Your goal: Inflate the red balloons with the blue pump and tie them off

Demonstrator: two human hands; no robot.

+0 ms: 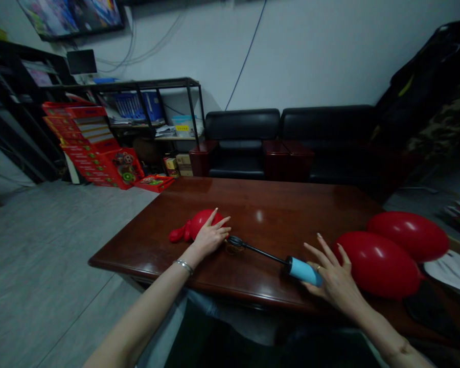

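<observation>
My left hand [209, 237] rests over a small, partly inflated red balloon [201, 219], its fingers spread and pointing away from me. The balloon's lumpy, narrow end sticks out to the left on the table. Just right of those fingertips lies the black handle [235, 240] of a hand pump, its black rod drawn out. My right hand [331, 276] holds the pump's light blue barrel [304, 271] between thumb and palm, with several fingers stretched upward. Two large inflated red balloons, the nearer one [379, 263] and the farther one [410, 235], lie beyond my right hand.
The polished brown table [276, 204] has its edge close to my body. A dark flat object [431, 312] and white paper [454, 271] lie at the right. Behind stand black sofas [241, 125], a metal shelf [164, 82] and stacked red boxes [88, 148].
</observation>
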